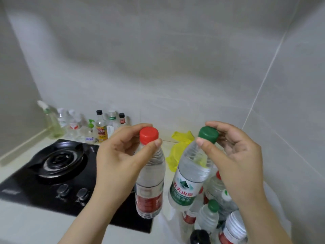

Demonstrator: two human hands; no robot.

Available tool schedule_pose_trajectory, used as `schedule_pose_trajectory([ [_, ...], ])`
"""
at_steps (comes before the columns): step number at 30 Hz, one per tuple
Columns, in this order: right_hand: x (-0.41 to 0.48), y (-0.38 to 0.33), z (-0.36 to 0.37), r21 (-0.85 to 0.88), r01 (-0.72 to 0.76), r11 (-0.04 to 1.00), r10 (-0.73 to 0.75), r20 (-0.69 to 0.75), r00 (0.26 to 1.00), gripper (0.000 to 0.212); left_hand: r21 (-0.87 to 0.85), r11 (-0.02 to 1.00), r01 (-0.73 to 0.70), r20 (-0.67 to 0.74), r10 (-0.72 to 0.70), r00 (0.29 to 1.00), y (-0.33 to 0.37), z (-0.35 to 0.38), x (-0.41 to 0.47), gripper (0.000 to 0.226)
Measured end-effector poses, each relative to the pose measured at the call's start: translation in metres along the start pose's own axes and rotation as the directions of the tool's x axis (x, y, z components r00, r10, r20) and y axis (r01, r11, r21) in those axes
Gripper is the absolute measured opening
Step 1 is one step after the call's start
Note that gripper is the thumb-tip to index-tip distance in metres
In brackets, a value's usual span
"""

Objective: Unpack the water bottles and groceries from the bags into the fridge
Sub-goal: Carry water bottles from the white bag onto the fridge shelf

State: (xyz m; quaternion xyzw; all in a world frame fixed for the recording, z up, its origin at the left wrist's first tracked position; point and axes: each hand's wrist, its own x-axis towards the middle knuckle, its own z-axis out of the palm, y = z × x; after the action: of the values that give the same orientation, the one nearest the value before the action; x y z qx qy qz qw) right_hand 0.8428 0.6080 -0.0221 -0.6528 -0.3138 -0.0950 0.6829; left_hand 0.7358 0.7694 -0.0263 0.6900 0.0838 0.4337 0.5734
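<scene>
Bottles in hand: we pinch red-capped bottle (149,191) by cap with left hand (123,155), green-capped bottle (184,187) by cap with right hand (237,152). Hands apart, both bottles hanging above counter beside stove (58,166). Several more bottles (209,215) bunched below right hand. Fridge not in view. We judge task early: nothing visibly stored, most unpacking left.

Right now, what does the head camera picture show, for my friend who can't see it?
Two hands hold water bottles by their caps: the left hand pinches the red-capped bottle, the right hand the green-capped bottle. More bottles stand below the right hand; a black stove lies left.
</scene>
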Motion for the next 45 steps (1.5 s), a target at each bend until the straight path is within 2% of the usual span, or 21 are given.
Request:
schedule_pose_trajectory([
  [6,0.014,-0.008,0.03,0.158,-0.009,0.987,-0.012,0.137,0.991,0.034,0.047,0.999,-0.027,-0.165,0.035,0.986,0.014,-0.02,-0.001,0.031],
  [13,0.028,-0.014,0.062,0.353,-0.038,0.935,-0.086,0.328,0.941,0.034,0.159,0.987,-0.039,-0.373,0.097,0.923,0.042,-0.03,-0.021,0.03],
  [19,0.014,-0.024,0.092,0.48,-0.101,0.872,-0.149,0.455,0.878,0.034,0.255,0.967,-0.015,-0.555,0.159,0.817,0.068,-0.042,-0.058,0.033],
  [24,-0.011,-0.045,0.116,0.558,-0.181,0.81,-0.178,0.527,0.831,0.034,0.299,0.954,0.021,-0.69,0.201,0.695,0.093,-0.058,-0.095,0.035],
  [32,-0.072,-0.095,0.158,0.614,-0.31,0.726,-0.267,0.667,0.696,0.034,0.41,0.91,0.055,-0.781,0.319,0.537,0.144,-0.1,-0.159,0.037],
  [37,-0.122,-0.135,0.18,0.629,-0.39,0.673,-0.318,0.722,0.615,0.036,0.476,0.874,0.097,-0.8,0.384,0.461,0.179,-0.134,-0.21,0.04],
  [45,-0.208,-0.2,0.21,0.649,-0.441,0.62,-0.422,0.749,0.51,0.037,0.56,0.806,0.192,-0.803,0.472,0.364,0.232,-0.175,-0.287,0.038],
])
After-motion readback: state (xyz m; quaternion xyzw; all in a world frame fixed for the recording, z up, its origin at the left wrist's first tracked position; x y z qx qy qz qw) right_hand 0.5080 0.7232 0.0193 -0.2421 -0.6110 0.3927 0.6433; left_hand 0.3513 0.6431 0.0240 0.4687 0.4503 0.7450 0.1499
